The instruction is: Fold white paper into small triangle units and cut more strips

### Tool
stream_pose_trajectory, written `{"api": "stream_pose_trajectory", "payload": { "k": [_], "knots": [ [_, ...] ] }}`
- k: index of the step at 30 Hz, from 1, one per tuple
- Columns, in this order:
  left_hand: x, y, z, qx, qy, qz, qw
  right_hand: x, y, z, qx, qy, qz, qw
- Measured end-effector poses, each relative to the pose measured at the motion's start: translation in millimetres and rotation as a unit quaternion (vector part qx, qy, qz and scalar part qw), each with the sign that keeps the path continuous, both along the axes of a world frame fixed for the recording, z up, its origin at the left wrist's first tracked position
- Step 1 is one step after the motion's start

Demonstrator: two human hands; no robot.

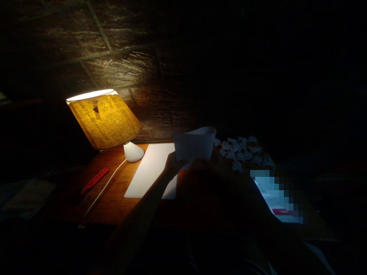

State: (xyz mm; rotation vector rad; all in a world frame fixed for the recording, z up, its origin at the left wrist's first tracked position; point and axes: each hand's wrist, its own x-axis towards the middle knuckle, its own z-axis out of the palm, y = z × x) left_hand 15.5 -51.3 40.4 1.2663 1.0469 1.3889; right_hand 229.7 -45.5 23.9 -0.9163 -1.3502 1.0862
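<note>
A white sheet of paper (193,147), curved over on itself, is held up above the table in front of me. My left hand (172,165) is closed on its lower left edge. Deep shadow covers my right hand (209,165), which grips the paper's lower right side; its single fingers are hard to make out. Beneath and to the left of my left hand lies a stack of white paper (150,172), flat on the wooden table (114,198).
A lit lamp with a yellow printed shade (106,120) stands at left, its white cord (106,191) trailing forward. Beside the cord lies a red-handled tool (96,180). Several small folded paper pieces (241,151) lie right, behind a glowing screen (272,198). A stone-patterned wall (120,68) rises behind.
</note>
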Motion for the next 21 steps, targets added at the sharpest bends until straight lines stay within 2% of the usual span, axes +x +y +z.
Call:
{"api": "stream_pose_trajectory", "payload": {
  "k": [3,7,10,14,21],
  "knots": [
    [4.9,-2.2,0.8,-0.004,-0.018,-0.016,1.0,-3.0,-3.4,2.2,0.022,0.008,-0.008,1.0],
    [8.7,-0.5,-1.5,-0.013,-0.042,0.009,0.999,-8.3,-3.6,-0.5,0.025,-0.008,0.008,1.0],
    [8.5,2.2,-5.3,-0.019,-0.047,0.022,0.998,-10.4,-5.3,-2.3,0.021,-0.022,-0.011,0.999],
    [8.4,3.0,-8.9,-0.027,-0.042,0.008,0.999,-10.8,-10.4,-0.7,0.011,-0.026,-0.029,0.999],
    [13.8,1.9,-8.3,-0.046,-0.073,0.009,0.996,-12.1,-12.3,4.0,0.017,-0.041,-0.045,0.998]
  ]
}}
